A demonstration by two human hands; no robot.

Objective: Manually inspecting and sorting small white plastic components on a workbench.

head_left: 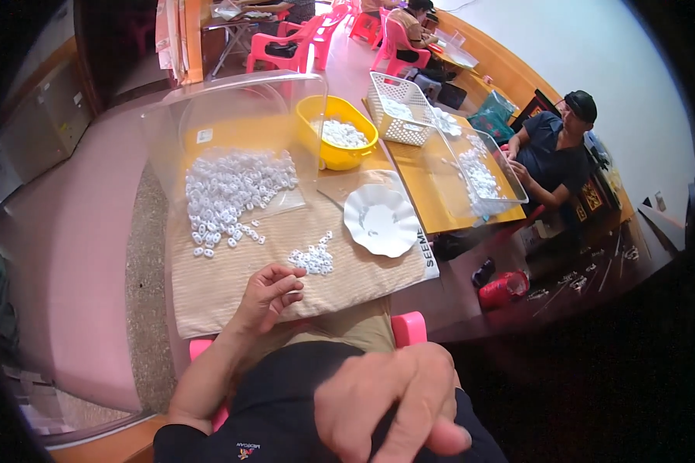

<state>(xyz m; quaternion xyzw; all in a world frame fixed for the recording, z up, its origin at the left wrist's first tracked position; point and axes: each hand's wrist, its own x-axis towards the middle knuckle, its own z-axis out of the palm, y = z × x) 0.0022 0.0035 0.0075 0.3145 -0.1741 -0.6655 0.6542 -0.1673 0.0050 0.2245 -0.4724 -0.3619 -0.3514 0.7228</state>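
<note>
My left hand (269,297) is over the near edge of the striped tan cloth (216,289), its thumb and fingers pinched together. Whatever they hold, if anything, is too small to make out. Just beyond the fingertips lies a little heap of small white plastic pieces (314,260) with holes. A larger pile of similar white pieces (235,185) spills from the clear plastic bin (228,100) lying on its side. Close to the camera, over my lap, my right hand (390,393) has its fingers curled in; their contents are hidden. A white scalloped plate (382,220) sits right of the heap.
Behind the plate stands a yellow basket (324,157) of white pieces. On the adjoining table (425,212) are a white perforated basket (401,133) and a clear tray (510,181). Another person (552,147) sits at its right. Pink chairs (286,50) stand farther back.
</note>
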